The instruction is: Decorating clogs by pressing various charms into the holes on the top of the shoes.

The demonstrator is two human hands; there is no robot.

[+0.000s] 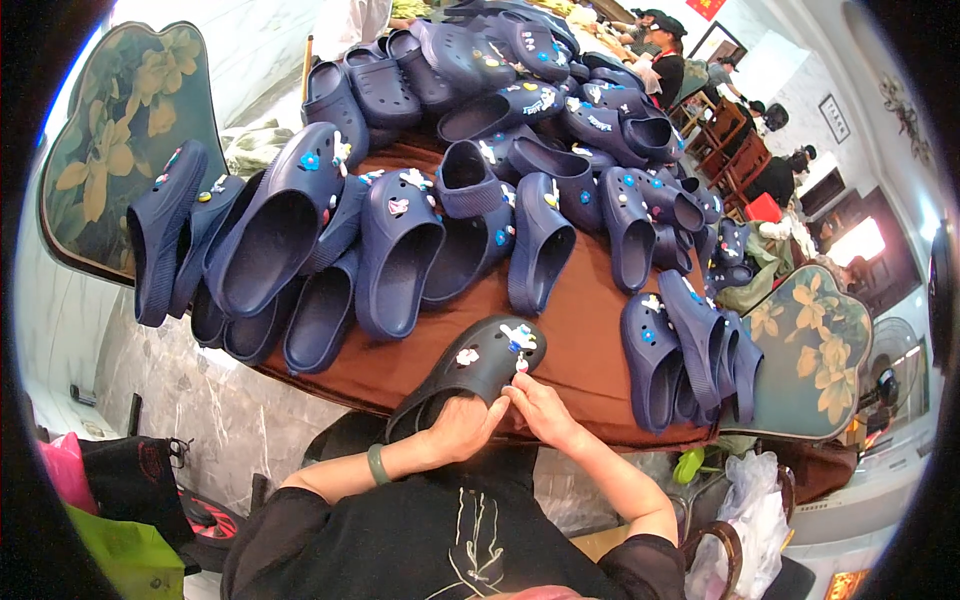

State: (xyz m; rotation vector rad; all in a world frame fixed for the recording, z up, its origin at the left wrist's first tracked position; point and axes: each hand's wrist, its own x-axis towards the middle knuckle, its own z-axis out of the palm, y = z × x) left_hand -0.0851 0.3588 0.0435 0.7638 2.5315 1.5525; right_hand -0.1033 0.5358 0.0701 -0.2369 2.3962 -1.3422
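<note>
Near the front edge of the table, a black clog (430,378) is tilted with its toe pointing away to the right. My left hand (464,428) reaches into its opening, the fingers hidden inside and the thumb outside along the edge. My right hand (545,410) is closed at the clog's right side, fingertips pinched at a small white-and-red shoe charm (521,367). A white-and-blue charm (519,338) sits near the toe and a pale pink one (467,356) on the upper's left side. Both thumbs nearly meet.
Navy clogs (400,260) with charms are heaped across the brown-covered table (590,290), with another group (655,360) at its right edge. Flower-patterned chair backs (130,150) stand on both sides. A clear plastic bag (750,520) lies at lower right. Several people sit far right.
</note>
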